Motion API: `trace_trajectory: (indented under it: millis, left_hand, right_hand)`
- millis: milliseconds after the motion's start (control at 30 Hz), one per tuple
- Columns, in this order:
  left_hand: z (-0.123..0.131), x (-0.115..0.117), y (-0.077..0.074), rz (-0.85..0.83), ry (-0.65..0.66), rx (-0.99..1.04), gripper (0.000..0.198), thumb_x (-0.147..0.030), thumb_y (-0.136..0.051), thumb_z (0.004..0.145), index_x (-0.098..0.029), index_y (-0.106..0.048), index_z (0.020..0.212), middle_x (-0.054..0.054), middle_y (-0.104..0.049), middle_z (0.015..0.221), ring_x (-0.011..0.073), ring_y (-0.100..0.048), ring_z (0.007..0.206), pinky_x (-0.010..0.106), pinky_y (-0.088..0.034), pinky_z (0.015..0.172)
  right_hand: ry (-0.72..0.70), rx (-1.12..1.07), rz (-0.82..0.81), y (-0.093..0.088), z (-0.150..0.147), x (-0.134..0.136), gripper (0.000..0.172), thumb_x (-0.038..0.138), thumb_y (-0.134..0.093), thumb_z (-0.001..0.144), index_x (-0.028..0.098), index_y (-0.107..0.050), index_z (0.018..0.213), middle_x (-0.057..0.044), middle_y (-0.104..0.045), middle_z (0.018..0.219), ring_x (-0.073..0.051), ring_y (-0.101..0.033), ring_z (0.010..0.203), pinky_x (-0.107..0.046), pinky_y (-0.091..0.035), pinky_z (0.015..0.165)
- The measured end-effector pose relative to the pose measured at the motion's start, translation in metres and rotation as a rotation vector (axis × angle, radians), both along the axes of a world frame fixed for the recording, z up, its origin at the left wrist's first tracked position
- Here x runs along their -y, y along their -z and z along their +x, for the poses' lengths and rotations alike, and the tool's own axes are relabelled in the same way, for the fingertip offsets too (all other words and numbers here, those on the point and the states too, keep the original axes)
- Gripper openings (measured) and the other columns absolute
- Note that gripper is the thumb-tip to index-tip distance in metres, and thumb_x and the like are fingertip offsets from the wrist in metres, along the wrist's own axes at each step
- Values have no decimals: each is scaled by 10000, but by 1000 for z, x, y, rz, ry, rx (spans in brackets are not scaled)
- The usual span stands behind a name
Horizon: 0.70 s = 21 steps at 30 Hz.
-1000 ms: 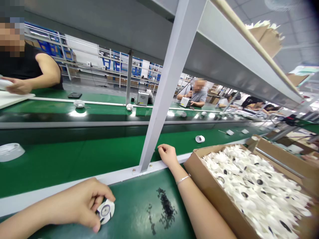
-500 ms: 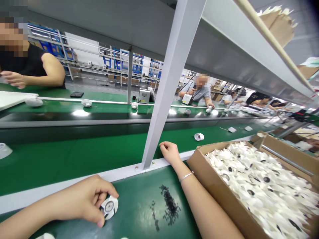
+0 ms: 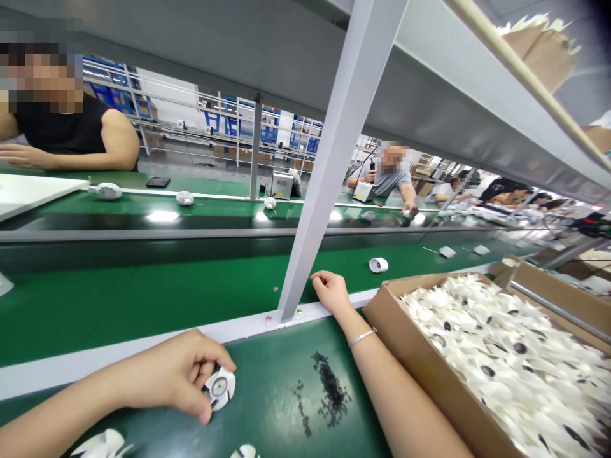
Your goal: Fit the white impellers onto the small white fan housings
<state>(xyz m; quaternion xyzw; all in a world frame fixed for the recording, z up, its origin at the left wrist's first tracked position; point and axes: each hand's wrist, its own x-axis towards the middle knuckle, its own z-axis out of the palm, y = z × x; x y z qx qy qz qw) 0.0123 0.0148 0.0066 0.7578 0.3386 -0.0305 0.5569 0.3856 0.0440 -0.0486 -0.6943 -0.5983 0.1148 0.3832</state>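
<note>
Thumb and fingers of my left hand [image 3: 186, 375] grip the edge of a small white fan impeller [image 3: 221, 387], its ringed hub facing up, just over the green bench [image 3: 267, 381]. Farther out, my right hand [image 3: 329, 291] rests by the pale metal rail at the belt's edge, fingers curled in; whether anything is inside them is hidden. Between my arms lies a scatter of tiny black parts [image 3: 330, 389]. More white impellers [image 3: 104, 445] show at the near edge, partly cut off.
A cardboard box [image 3: 410, 343] full of white impellers stands at right. A slanted metal post [image 3: 334, 165] rises between my hands. On the green belt [image 3: 143, 286] sits a white cup-shaped part [image 3: 379, 264]. Several co-workers sit across, one person in black [image 3: 76, 137] at left.
The view has shifted slightly, moving most things right. The white cup-shaped part has slid left along the belt relative to the post. My left hand keeps its grip on the impeller.
</note>
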Motion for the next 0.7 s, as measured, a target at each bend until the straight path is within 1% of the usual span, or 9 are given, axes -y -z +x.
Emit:
trace_trajectory:
  millis: [333, 567, 700]
  left_hand:
    - [0, -1, 2, 18, 7, -12, 596, -354, -912, 491, -231, -736, 1048, -63, -552, 659, 86, -450, 596, 198, -307, 536]
    - [-3, -2, 13, 38, 1, -27, 642, -366, -910, 479, -238, -720, 1079, -64, -533, 659, 85, -442, 593, 195, -313, 534]
    - [-3, -3, 15, 17, 12, -37, 632, -381, -904, 494, -241, -716, 1081, -62, -521, 657, 83, -429, 584, 198, -307, 529]
  right_hand:
    - [4, -16, -23, -2, -1, 1, 265, 397, -602, 958, 138, -654, 940, 8, -641, 809, -95, -588, 643, -246, -518, 604]
    - [0, -22, -2, -5, -3, 4, 286, 416, -603, 953, 140, -656, 898, 34, -609, 713, -79, -540, 562, -227, -480, 555]
    - [-9, -25, 28, -5, -4, 4, 278, 408, -612, 940, 148, -669, 858, 48, -593, 638, -79, -521, 523, -224, -453, 537]
